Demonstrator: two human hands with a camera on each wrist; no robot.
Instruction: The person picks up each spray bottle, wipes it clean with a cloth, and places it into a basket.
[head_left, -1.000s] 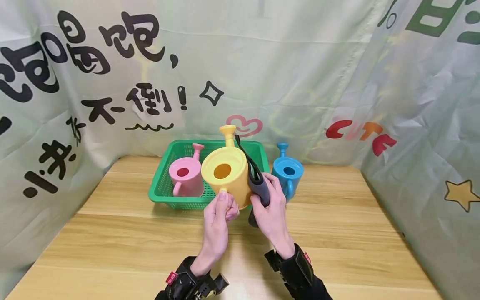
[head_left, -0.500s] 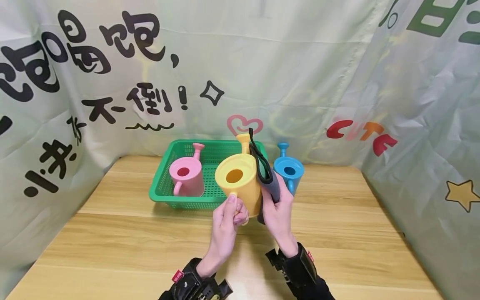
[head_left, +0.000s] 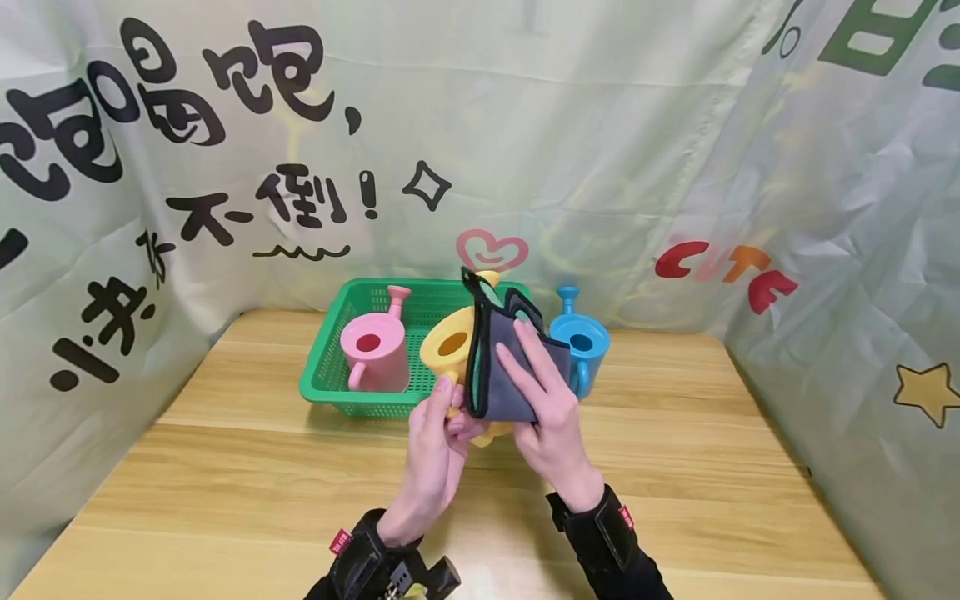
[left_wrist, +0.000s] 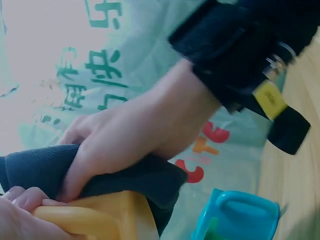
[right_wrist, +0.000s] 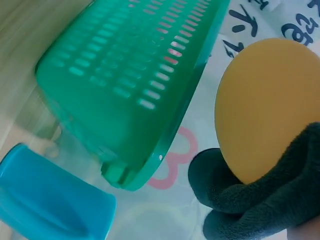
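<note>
My left hand [head_left: 432, 437] grips the handle of a yellow toy watering can [head_left: 437, 352], raised above the table and tilted. A folded grey cloth [head_left: 498, 396] with black edging and a green inner side lies against the can's right side. My right hand [head_left: 557, 427] holds the cloth there, two fingers stretched over its face and the thumb low. Much of the can's body and spout is hidden by the cloth in the head view. The right wrist view shows the can's round base [right_wrist: 270, 107] with the cloth [right_wrist: 260, 200] bunched below it.
Behind the hands stands a green perforated basket [head_left: 318, 393] with a pink watering can [head_left: 384, 362] inside. A blue watering can [head_left: 592, 343] stands on the wooden table [head_left: 675, 467] just right of the basket. Printed fabric walls [head_left: 600, 125] enclose the table.
The yellow can shifted right, then back left and tilted. The cloth has come round over the can's near right side, and the right hand's fingers have spread across it.
</note>
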